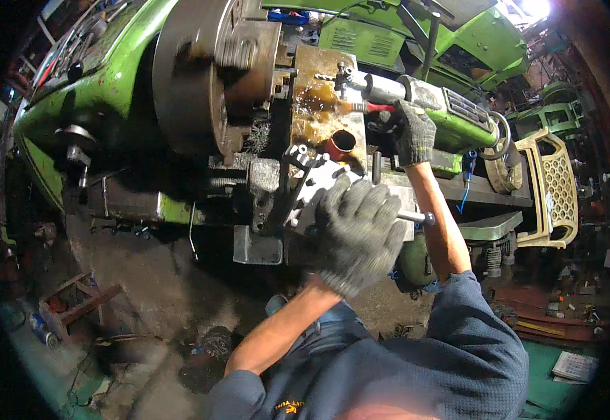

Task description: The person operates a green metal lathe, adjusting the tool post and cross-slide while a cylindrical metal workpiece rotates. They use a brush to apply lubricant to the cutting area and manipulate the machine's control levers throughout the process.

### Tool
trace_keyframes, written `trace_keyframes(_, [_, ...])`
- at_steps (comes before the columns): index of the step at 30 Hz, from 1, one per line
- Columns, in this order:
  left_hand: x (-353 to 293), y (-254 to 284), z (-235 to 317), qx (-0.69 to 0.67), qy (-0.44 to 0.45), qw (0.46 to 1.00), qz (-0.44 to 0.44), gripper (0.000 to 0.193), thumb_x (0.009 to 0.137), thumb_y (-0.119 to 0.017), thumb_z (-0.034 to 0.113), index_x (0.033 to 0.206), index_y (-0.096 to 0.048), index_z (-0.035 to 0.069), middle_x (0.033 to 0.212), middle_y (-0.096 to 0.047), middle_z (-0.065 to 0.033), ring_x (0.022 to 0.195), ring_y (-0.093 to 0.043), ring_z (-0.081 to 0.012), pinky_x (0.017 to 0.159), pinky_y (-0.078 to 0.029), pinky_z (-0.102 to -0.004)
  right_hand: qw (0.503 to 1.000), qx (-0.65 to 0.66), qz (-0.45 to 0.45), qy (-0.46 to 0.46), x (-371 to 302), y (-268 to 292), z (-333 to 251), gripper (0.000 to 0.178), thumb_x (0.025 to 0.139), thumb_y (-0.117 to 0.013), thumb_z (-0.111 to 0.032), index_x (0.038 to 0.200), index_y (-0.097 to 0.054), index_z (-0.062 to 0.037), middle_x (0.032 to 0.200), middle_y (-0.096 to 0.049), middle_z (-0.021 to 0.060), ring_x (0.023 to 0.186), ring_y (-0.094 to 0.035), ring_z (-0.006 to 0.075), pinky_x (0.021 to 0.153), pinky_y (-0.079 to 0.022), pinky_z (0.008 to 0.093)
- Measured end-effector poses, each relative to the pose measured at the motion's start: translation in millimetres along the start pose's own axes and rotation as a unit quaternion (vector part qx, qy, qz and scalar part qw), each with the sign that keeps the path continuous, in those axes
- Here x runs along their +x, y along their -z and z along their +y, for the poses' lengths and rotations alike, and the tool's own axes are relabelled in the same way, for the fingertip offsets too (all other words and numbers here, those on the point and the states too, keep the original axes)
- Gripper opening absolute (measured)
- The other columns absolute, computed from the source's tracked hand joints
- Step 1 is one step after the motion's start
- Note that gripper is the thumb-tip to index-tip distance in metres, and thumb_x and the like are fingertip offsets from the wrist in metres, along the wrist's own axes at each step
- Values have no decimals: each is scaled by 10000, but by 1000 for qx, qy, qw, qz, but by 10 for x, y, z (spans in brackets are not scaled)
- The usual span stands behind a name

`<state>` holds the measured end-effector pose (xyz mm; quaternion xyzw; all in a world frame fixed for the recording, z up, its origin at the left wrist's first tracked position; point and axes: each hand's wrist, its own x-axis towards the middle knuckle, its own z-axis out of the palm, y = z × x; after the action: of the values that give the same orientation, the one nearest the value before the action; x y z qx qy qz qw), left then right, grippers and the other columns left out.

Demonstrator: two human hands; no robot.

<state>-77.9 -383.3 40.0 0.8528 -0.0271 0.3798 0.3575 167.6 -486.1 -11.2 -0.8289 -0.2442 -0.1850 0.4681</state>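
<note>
My left hand (361, 234), in a dark grey knitted glove, is closed over the top of the lathe's tool post (312, 187). A metal lever (413, 216) with a ball end sticks out to its right, its inner part hidden under the glove. My right hand (415, 133), gloved too, grips a red-handled brush (376, 108), whose bristles point left over the oily, chip-strewn carriage top (312, 124). Just below the brush stands a round red can (341, 143) with a dark inside. A drill bit (324, 76) in the tailstock (427, 94) points toward the chuck (249, 63).
At left is the green headstock (119, 84) with its large round faceplate (189, 77). Metal chips (256, 136) lie below the chuck. A beige plastic chair (553, 189) stands at the right end. A small wooden frame (84, 301) rests on the floor at lower left.
</note>
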Motion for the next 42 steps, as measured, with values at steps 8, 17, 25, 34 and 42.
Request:
trace_keyframes(8, [-1169, 945, -1525, 112, 198, 973, 28, 212, 914, -633, 171, 1044, -696, 15, 1080, -695, -156, 1055, -625, -350, 981, -474, -454, 998, 52, -33, 4, 513, -715, 264, 194, 876, -664, -152, 1039, -737, -75, 950, -729, 49, 844, -678, 132, 708, -544, 293])
trace_keyframes(17, [-3326, 1012, -3777, 316, 595, 725, -144, 555, 860, -661, 318, 1334, -548, 52, 1299, -611, -194, 1198, -583, -357, 1024, -445, -491, 994, 85, 11, -69, 420, -676, -259, 229, 922, -721, -205, 1042, -731, -10, 849, -755, 70, 754, -718, 117, 706, -575, 270])
trace_keyframes(25, [-4623, 748, -4661, 76, 743, 664, 34, 520, 815, -663, 206, 1310, -536, 108, 1134, -661, -117, 972, -652, -297, 928, -481, -497, 997, 42, -8, -62, 105, -252, -596, 204, 918, -735, -226, 1038, -747, -62, 840, -766, 56, 781, -724, 92, 689, -562, 257])
trace_keyframes(34, [-4071, 1336, -4522, -214, 812, 540, 63, 145, 854, -620, 165, 743, -528, 161, 595, -493, -18, 457, -461, -199, 523, -484, -400, 960, -25, -116, -255, -99, -143, -148, 218, 907, -721, -224, 965, -738, -15, 775, -746, 86, 684, -701, 111, 624, -562, 260])
trace_keyframes(42, [-2947, 1414, -3396, 25, 669, 730, 137, 383, 908, -694, 321, 1140, -651, 19, 1026, -660, -142, 887, -634, -283, 764, -550, -439, 937, 2, -127, -326, -155, 324, 290, 469, 886, -729, -427, 1170, -710, -53, 1048, -755, 121, 959, -722, 214, 842, -544, 334])
